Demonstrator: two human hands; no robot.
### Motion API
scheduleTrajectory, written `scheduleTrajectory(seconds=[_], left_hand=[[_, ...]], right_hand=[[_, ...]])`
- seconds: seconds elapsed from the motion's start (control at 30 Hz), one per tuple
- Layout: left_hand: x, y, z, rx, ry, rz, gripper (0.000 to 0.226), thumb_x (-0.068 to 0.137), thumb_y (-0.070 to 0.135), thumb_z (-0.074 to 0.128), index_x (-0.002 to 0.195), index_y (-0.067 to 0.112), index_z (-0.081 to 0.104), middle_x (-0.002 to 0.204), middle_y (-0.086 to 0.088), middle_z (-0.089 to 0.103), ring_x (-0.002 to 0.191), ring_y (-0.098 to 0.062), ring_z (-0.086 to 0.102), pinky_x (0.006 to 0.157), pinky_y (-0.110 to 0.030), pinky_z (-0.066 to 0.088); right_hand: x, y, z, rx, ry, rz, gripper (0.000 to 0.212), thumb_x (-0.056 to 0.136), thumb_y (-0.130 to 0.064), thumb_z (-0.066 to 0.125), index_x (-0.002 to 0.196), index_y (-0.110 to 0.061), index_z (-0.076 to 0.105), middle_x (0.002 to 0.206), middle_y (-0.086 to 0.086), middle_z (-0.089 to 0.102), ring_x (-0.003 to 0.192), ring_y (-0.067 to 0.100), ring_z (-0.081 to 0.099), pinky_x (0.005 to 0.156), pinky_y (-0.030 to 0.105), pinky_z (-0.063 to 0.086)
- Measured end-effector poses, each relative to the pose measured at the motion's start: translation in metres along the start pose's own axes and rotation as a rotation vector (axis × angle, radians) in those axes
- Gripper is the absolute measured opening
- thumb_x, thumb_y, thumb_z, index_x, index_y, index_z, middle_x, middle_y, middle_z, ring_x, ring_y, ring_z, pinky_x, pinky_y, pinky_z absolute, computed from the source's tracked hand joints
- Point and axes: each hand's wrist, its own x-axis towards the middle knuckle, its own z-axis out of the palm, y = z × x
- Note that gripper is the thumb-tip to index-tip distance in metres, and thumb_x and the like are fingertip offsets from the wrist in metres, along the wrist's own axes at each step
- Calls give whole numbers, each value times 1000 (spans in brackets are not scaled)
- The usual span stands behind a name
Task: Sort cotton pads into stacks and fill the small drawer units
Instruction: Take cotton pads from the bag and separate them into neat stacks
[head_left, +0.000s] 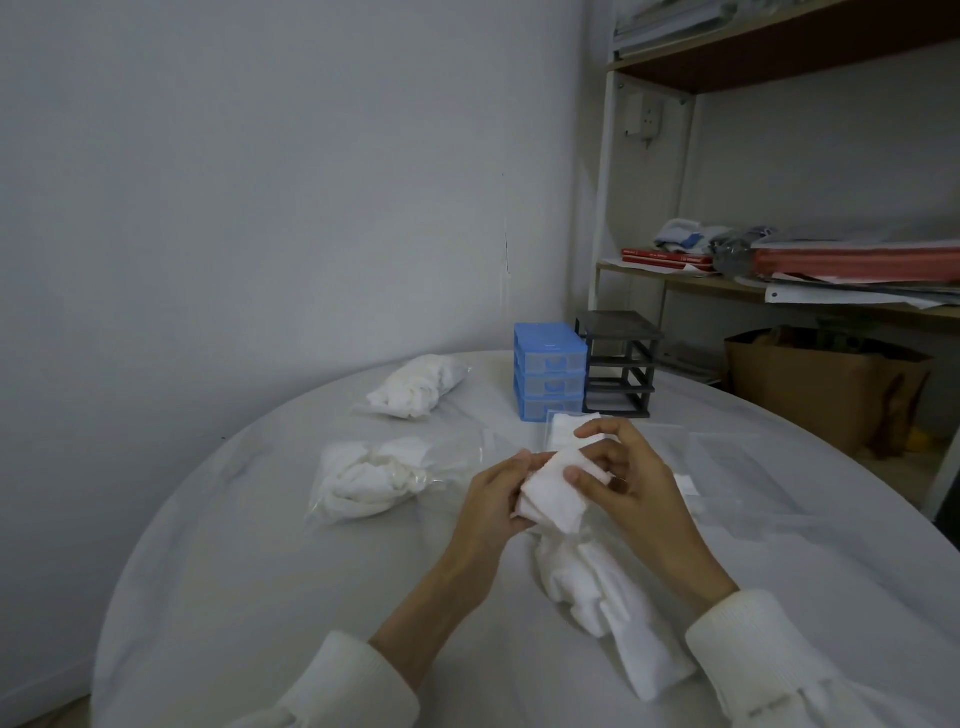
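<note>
Both hands, the left hand (496, 493) and right hand (623, 478), hold a small stack of cotton pads (553, 493) above the counter (260, 571), blue drawer unit (549, 370) beyond them.

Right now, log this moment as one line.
both hands hold cotton pads | loose pile below | black rack empty | blue drawers closed

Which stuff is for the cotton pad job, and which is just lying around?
For the job: cotton pads in both hands, loose pile, two bags of pads, blue drawer unit, black drawer frame, clear drawer.

Lying about: red books, brown bag, shelf papers.
</note>
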Motion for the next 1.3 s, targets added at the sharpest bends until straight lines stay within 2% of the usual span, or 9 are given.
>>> scheduleTrajectory(seconds=[0.1, 0.23, 0.67, 0.8, 0.9, 1.0, 1.07, 1.17, 1.3], left_hand=[[-2, -2, 0, 31, -57, 38, 23, 95, 19, 48, 93, 11, 69, 86, 0, 72, 84, -11, 67, 69, -23, 54], [-4, -4, -1, 84, -119, 100, 22, 94, 12, 50, 108, 3, 65, 97, -9, 69, 89, -15, 66, 79, -26, 55], [-1, -7, -7, 45, -58, 133, 20, 95, 2, 47, 109, 11, 58, 85, -3, 69, 77, -11, 65, 67, -22, 54], [0, -12, -9, 81, 21, 176, 23, 94, -5, 44, 92, 18, 42, 75, -7, 60, 66, -13, 53, 61, -25, 43], [3, -12, -11, 131, 49, 244, 36, 90, -9, 44, 70, 20, 49, 69, -2, 49, 66, -13, 41, 60, -24, 30], [4, -13, -12, 207, 44, 242, 52, 86, -8, 43, 53, 27, 61, 63, 14, 58, 65, -3, 49, 67, -22, 36], [3, -14, -10, 210, 44, 221, 55, 90, -10, 40, 61, 27, 69, 72, 17, 67, 74, 2, 57, 77, -25, 42], [4, -14, -9, 165, 31, 208, 40, 92, -8, 44, 84, 21, 71, 87, 19, 70, 86, 1, 60, 85, -26, 45], [4, -13, -9, 134, 13, 207, 36, 90, -10, 48, 93, 18, 69, 96, 9, 67, 85, -3, 60, 73, -15, 46]], right_hand=[[0, -2, 0, -11, -10, -4, 33, 80, -3, 70, 103, -19, 52, 67, -4, 65, 66, 0, 61, 59, 12, 45], [-2, -1, 1, -59, 7, -44, 31, 76, -9, 75, 98, -20, 55, 73, 0, 69, 66, 4, 61, 59, 12, 44], [0, 1, 2, -41, 113, 12, 26, 75, 2, 72, 83, -15, 55, 85, -3, 63, 68, 2, 59, 61, 12, 47], [2, 6, -6, -246, 159, 82, 25, 78, 7, 66, 78, -16, 56, 83, -7, 61, 69, 5, 56, 60, 9, 45], [4, 11, -20, -457, 223, 180, 22, 81, 2, 63, 81, -19, 56, 88, -4, 60, 71, 8, 54, 63, 13, 44], [3, 12, -35, -657, 315, 304, 18, 83, -5, 64, 91, -19, 57, 102, 3, 61, 84, 15, 49, 71, 28, 40], [3, 10, -41, -737, 334, 347, 22, 83, -11, 67, 102, -18, 58, 108, 5, 59, 89, 16, 48, 73, 27, 38], [3, 11, -43, -814, 184, 361, 36, 82, -13, 68, 115, -21, 56, 118, 6, 53, 104, 21, 50, 78, 28, 40], [2, 16, -40, -960, 35, 337, 42, 82, -15, 64, 122, -25, 54, 125, 3, 47, 117, 21, 41, 92, 36, 35]])
